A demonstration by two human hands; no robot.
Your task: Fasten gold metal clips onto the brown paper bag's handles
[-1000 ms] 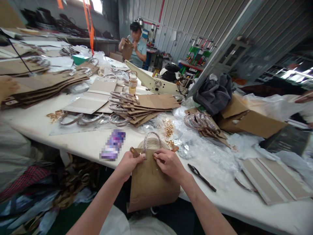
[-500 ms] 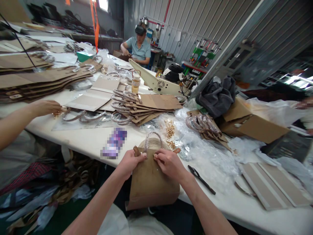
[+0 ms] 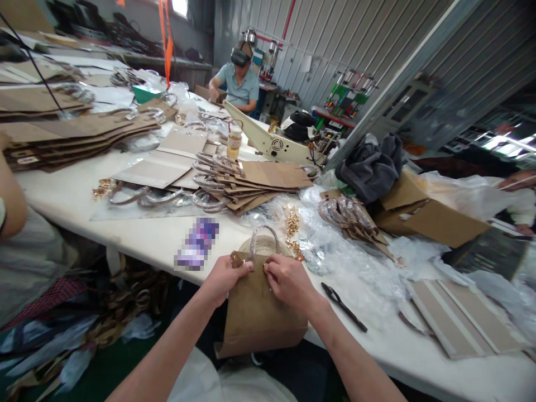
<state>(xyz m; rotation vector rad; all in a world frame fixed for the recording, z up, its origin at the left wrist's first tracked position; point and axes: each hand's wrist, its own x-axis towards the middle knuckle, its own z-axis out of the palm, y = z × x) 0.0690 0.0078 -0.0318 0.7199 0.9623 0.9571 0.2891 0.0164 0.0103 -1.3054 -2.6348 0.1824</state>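
A brown paper bag (image 3: 256,312) hangs over the near edge of the white table (image 3: 138,237). My left hand (image 3: 224,279) pinches its top rim at the left. At the middle of that rim my right hand (image 3: 288,282) pinches right beside the left, fingertips almost touching. A plastic-wrapped handle (image 3: 263,237) arches up from the bag's top behind my fingers. Small gold metal fittings (image 3: 290,223) lie on the table just beyond the bag.
Black pliers (image 3: 344,306) lie right of my right hand on crinkled plastic. Stacks of flat brown bags (image 3: 255,184) and wrapped handles (image 3: 343,212) fill the middle. A co-worker's arm (image 3: 10,195) is at the left edge; another person (image 3: 238,84) sits far back. A cardboard box (image 3: 422,212) stands right.
The co-worker's hand at the left has pulled back from the gold fittings out of reach. My hands stay on the bag's rim, which has shifted slightly.
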